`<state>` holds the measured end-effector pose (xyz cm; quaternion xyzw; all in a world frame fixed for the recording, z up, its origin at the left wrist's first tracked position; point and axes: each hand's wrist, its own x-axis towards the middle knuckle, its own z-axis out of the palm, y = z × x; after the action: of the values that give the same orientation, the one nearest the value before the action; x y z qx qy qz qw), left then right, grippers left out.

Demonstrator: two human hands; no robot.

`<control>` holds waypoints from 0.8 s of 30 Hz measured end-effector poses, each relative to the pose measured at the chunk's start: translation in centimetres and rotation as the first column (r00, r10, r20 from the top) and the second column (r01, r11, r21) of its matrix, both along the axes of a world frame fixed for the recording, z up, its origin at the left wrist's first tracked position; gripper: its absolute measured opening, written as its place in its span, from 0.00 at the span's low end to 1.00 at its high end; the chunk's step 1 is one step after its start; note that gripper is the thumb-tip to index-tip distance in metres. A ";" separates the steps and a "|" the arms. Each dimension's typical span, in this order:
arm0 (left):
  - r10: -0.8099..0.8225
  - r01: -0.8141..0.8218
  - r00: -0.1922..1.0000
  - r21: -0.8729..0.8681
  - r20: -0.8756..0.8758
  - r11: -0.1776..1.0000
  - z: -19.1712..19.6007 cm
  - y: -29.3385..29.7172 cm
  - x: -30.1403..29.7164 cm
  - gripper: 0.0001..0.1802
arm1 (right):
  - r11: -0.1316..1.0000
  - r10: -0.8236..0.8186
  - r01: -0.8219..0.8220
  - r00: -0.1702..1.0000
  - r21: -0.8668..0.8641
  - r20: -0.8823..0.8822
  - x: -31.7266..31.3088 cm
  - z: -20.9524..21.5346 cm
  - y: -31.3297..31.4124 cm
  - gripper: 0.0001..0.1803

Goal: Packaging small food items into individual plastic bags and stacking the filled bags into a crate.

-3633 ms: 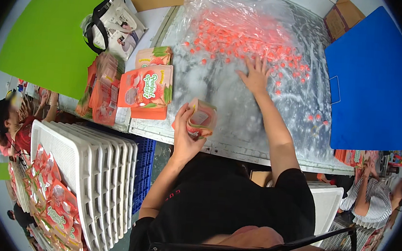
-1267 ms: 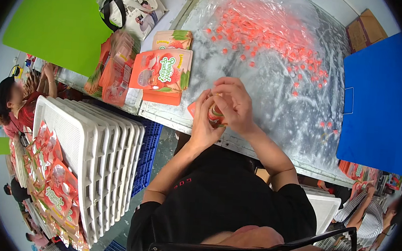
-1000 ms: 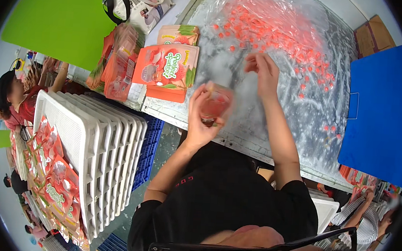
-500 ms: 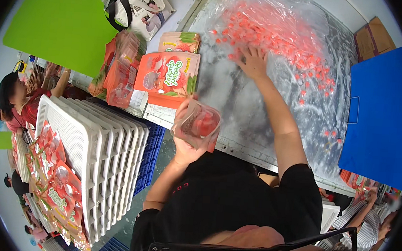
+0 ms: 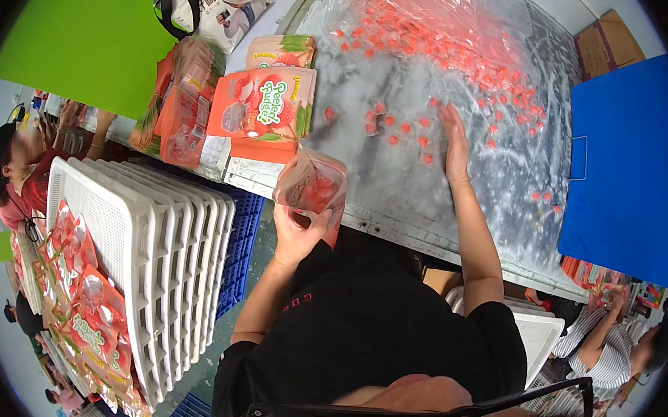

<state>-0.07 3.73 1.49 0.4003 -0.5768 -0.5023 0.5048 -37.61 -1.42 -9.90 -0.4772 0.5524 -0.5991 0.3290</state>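
My left hand (image 5: 295,237) grips a pink stand-up pouch (image 5: 314,185) by its lower side, its mouth spread and facing up. Reddish contents show inside the pouch. My right hand (image 5: 455,143) is over the metal table (image 5: 367,184), turned on edge with its fingers stretched out, holding nothing that I can see. Left of it lies a loose group of small red candies (image 5: 404,128) in clear wrappers. Farther back a large heap of the same candies (image 5: 441,48) lies partly under clear plastic film (image 5: 490,21).
Printed flat pouches (image 5: 268,101) lie stacked at the table's left, beside an upright bundle of pouches (image 5: 189,107) and a white bag (image 5: 213,3). Stacked white crates (image 5: 166,250) stand left of me, filled pouches (image 5: 91,299) on top. A blue panel (image 5: 627,177) borders the right.
My right hand has come back from the heap and moved right; several candies now lie loose nearer me. The pouch in my left hand has shifted slightly left and its mouth shows more clearly.
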 end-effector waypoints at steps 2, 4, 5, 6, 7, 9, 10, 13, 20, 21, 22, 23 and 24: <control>0.006 -0.006 0.999 0.010 -0.039 1.000 -0.1 0.3 0.2 0.46 | 1.000 -0.009 0.018 0.918 0.020 -0.396 0.1 0.2 0.9 0.32; 0.045 -0.045 0.999 -0.022 0.005 0.999 -1.2 0.5 0.6 0.45 | 1.000 -0.023 0.010 0.756 -0.024 -0.654 1.7 1.6 1.1 0.29; 0.066 -0.065 0.997 -0.039 0.026 0.997 -1.7 0.7 0.8 0.44 | 0.999 -0.034 0.000 0.648 -0.045 -0.761 2.7 2.3 1.0 0.28; 0.065 -0.064 0.997 -0.040 0.037 0.997 -1.5 0.8 0.8 0.44 | 0.999 -0.025 -0.008 0.606 -0.038 -0.795 3.6 2.8 0.8 0.27; 0.064 -0.063 0.997 -0.040 0.048 0.997 -1.1 0.9 0.8 0.44 | 0.999 -0.016 -0.016 0.562 -0.030 -0.827 4.3 3.3 0.7 0.27; 0.066 -0.062 0.995 -0.059 0.071 0.996 -0.8 0.9 0.9 0.43 | 0.999 0.022 -0.051 0.623 -0.013 -0.782 4.1 2.9 0.2 0.26; 0.069 -0.062 0.994 -0.077 0.079 0.995 -0.9 0.9 1.0 0.43 | 0.997 0.054 -0.081 0.717 -0.006 -0.695 3.1 2.1 -0.6 0.26; 0.081 -0.078 0.996 -0.065 0.034 0.995 -0.9 1.2 1.3 0.43 | 0.998 0.066 -0.065 0.950 0.012 -0.306 2.2 2.1 -1.4 0.27; 0.018 -0.018 1.000 0.020 0.012 1.000 -1.0 1.1 0.4 0.47 | 0.986 0.089 -0.160 0.294 0.043 -0.952 6.4 3.8 -0.7 0.28; 0.011 -0.011 1.000 0.003 0.023 1.000 -0.8 1.0 0.2 0.47 | 0.983 0.097 -0.177 0.336 0.038 -0.937 6.3 3.6 -0.7 0.27; 0.003 -0.003 0.999 -0.013 0.033 1.000 -0.5 0.9 0.0 0.46 | 0.981 0.105 -0.194 0.377 0.033 -0.920 6.0 3.2 -0.7 0.27; -0.005 0.006 0.999 -0.030 0.044 1.000 -0.2 0.7 -0.2 0.46 | 0.977 0.114 -0.209 0.417 0.027 -0.902 5.8 2.9 -0.6 0.27; -0.008 0.010 0.999 -0.041 0.037 0.999 0.0 0.7 -0.3 0.46 | 0.976 0.105 -0.216 0.436 0.010 -0.894 5.9 2.6 -0.4 0.26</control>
<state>-0.41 4.38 1.44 0.3964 -0.5981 -0.4851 0.4998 -31.75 -1.85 -7.30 -0.7864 0.5622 -0.2552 0.0210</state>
